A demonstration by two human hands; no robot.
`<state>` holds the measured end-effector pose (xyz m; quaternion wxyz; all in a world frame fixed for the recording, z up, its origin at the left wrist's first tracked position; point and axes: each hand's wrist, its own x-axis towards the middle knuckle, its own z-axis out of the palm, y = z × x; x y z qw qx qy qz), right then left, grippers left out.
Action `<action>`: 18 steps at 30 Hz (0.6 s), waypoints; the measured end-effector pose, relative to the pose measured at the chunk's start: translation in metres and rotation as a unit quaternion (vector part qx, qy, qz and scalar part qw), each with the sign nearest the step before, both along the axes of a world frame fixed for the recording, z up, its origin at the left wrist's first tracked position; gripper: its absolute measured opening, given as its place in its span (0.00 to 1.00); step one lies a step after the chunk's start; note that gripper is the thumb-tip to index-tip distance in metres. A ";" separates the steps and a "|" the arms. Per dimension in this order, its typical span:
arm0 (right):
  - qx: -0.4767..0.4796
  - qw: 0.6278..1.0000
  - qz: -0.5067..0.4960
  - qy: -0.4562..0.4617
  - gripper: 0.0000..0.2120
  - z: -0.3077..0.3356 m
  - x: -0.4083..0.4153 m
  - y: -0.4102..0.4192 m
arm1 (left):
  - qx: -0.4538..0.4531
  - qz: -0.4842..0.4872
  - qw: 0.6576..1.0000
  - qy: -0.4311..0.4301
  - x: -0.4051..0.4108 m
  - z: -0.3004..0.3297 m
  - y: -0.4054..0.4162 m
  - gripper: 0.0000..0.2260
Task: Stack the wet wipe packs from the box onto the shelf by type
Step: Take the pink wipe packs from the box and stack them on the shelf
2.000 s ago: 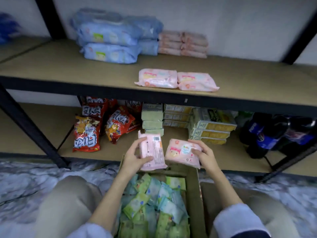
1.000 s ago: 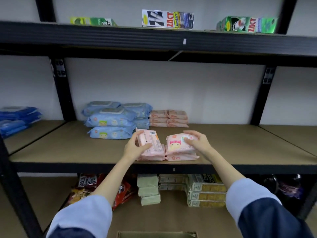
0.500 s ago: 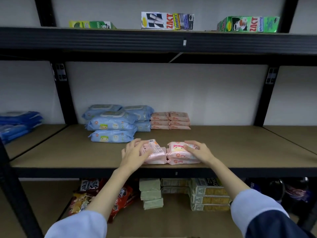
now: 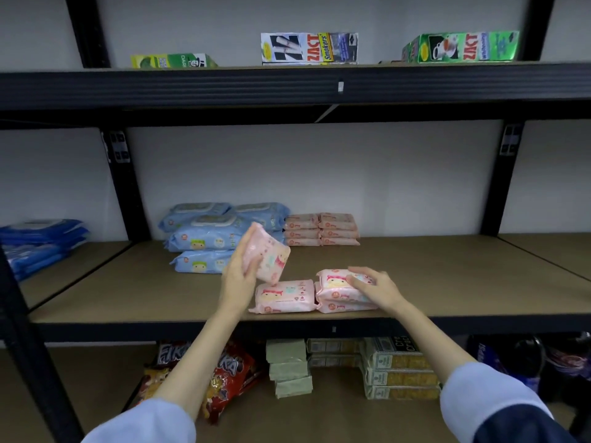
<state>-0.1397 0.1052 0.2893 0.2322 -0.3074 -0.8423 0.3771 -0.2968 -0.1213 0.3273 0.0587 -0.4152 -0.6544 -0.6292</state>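
My left hand point(image 4: 240, 272) holds a pink wet wipe pack point(image 4: 268, 255) tilted up on edge, just above another pink pack point(image 4: 283, 295) lying flat at the front of the middle shelf point(image 4: 447, 282). To the right stands a stack of two pink packs point(image 4: 339, 290); my right hand point(image 4: 374, 287) lies flat on its top pack, fingers spread. At the back are stacked light blue wipe packs point(image 4: 211, 236) and a pile of small salmon-pink packs point(image 4: 321, 230). The box is out of view.
Dark blue packs point(image 4: 38, 241) lie in the left bay. Black uprights point(image 4: 124, 187) flank the bay. Toothpaste boxes point(image 4: 308, 47) stand on the top shelf. On the bottom shelf are snack bags point(image 4: 224, 375), green-grey blocks point(image 4: 289, 367), cracker boxes point(image 4: 399, 369) and dark bottles point(image 4: 511, 356).
My left hand has lifted its pink pack off the left pile and tipped it up. My right hand stays on the pack it set on the right stack.
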 end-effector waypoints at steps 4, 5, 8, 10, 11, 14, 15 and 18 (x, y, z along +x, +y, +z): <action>-0.004 1.000 0.006 0.003 0.17 0.001 0.001 0.000 | 0.053 -0.072 0.989 -0.118 -0.001 0.008 0.001 0.19; -0.007 1.000 0.010 0.001 0.17 0.001 0.002 -0.001 | 0.048 -0.089 0.985 -0.142 -0.001 0.005 0.002 0.17; -0.015 1.000 0.020 0.016 0.14 0.002 0.003 0.000 | 0.009 -0.085 0.982 -0.170 -0.003 -0.007 0.007 0.15; -0.011 0.999 0.026 0.016 0.13 0.002 0.004 -0.001 | -0.034 -0.059 0.986 -0.152 -0.006 -0.017 0.010 0.14; -0.010 1.000 0.024 0.013 0.13 0.001 0.004 0.000 | -0.062 -0.051 0.986 -0.144 -0.006 -0.022 0.010 0.14; -0.008 1.000 0.013 0.011 0.11 0.005 0.007 -0.006 | -0.220 0.021 0.969 -0.108 -0.009 -0.034 0.007 0.21; -0.007 1.000 0.012 0.007 0.12 0.007 0.008 -0.009 | -0.278 0.052 0.955 -0.095 -0.009 -0.036 0.006 0.20; 0.050 0.998 -0.018 -0.045 0.19 0.011 0.010 -0.014 | -0.327 0.105 0.939 -0.022 -0.008 -0.033 0.004 0.21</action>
